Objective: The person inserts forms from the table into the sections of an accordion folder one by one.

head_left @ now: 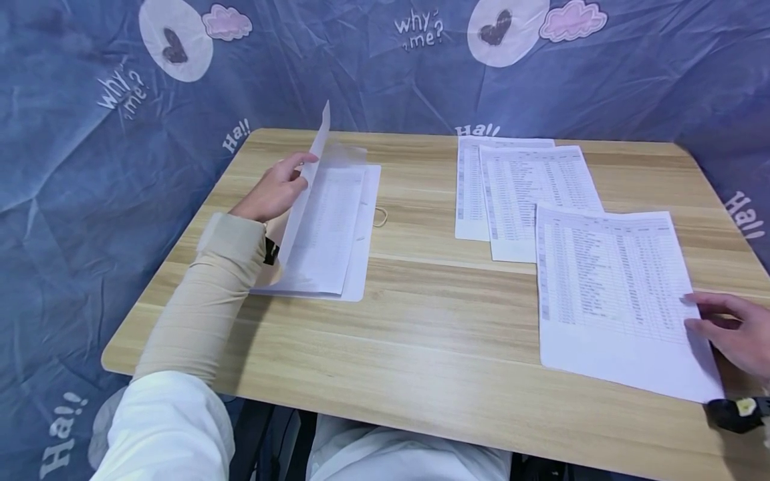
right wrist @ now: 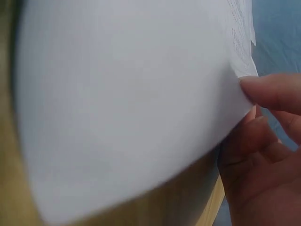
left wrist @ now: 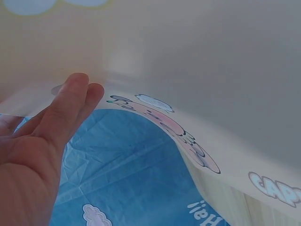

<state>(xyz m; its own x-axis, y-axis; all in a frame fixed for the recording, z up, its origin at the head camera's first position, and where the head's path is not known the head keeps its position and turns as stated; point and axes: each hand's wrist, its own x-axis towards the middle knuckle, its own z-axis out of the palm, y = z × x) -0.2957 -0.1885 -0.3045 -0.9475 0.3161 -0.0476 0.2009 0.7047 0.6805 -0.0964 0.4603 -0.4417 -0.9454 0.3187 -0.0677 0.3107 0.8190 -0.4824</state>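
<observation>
On the table's left side lies a pale document folder (head_left: 363, 284) with printed sheets (head_left: 337, 200) in it. My left hand (head_left: 278, 189) holds the raised cover (head_left: 321, 130) of this folder near its edge. Cartoon prints (left wrist: 155, 115) mark the cover's outer face in the left wrist view, where two nearly straight fingers lie against it. At the far right, my right hand (head_left: 736, 331) pinches the right edge of a printed sheet (head_left: 607, 280) between thumb and finger. In the right wrist view, the lower part of that sheet (right wrist: 127, 108) bends up off the table.
Two more printed sheets, one in front (head_left: 535, 180) and one behind (head_left: 469, 200), overlap at the back right. A thin yellowish loop (head_left: 381, 216) sits beside the folder. Blue patterned cloth (head_left: 361, 67) hangs behind the wooden table (head_left: 433, 300). The person's legs (head_left: 409, 454) are under its front edge.
</observation>
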